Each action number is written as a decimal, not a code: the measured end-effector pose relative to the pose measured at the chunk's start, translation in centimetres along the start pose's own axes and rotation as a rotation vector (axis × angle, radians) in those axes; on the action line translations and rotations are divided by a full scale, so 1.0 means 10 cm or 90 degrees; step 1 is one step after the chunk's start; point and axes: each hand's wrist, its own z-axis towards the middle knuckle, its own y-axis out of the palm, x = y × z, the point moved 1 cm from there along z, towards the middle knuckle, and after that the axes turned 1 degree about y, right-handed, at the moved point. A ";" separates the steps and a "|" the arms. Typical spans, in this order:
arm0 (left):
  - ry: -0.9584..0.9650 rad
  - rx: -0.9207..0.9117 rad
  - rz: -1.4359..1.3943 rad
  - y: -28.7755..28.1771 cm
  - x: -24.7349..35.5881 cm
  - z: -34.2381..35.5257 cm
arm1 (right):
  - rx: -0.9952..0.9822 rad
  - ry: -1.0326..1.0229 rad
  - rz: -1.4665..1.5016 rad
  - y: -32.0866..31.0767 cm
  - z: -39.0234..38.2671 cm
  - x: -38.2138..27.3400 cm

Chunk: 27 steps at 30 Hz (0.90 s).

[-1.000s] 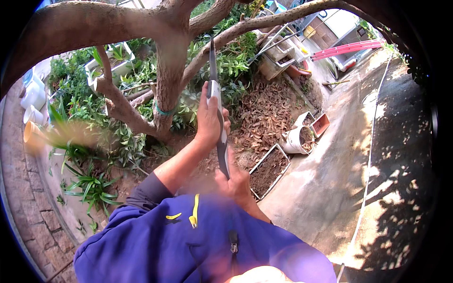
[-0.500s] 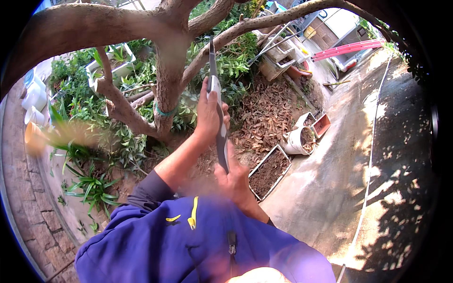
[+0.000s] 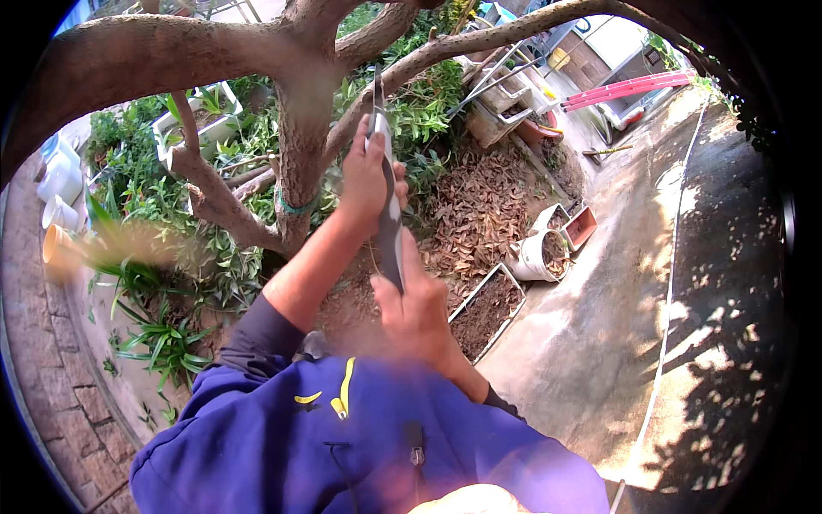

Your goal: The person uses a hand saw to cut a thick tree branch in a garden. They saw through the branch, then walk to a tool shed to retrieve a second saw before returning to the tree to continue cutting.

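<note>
Here, left hand (image 3: 366,182) nearer a branch (image 3: 445,50), right hand (image 3: 418,315) behind, fingers (image 3: 411,255) clamp a bladed tool (image 3: 390,244) pointing to 12 o'clock.

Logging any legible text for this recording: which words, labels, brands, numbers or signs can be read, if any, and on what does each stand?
None can be read.
Bladed tool: no lettering legible.
Purple jacket: no lettering legible.
White pot: no lettering legible.
Background containers: too small to tell.
</note>
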 end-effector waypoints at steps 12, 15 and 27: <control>-0.021 -0.036 -0.015 -0.11 0.18 0.29 | 0.030 -0.111 -0.010 -0.03 0.24 -0.26; 0.002 -0.015 0.005 -0.24 0.27 0.76 | 0.029 -0.073 -0.043 0.21 0.65 -0.07; -0.015 -0.012 -0.028 -0.19 0.21 0.50 | 0.020 -0.054 -0.010 0.12 0.46 -0.15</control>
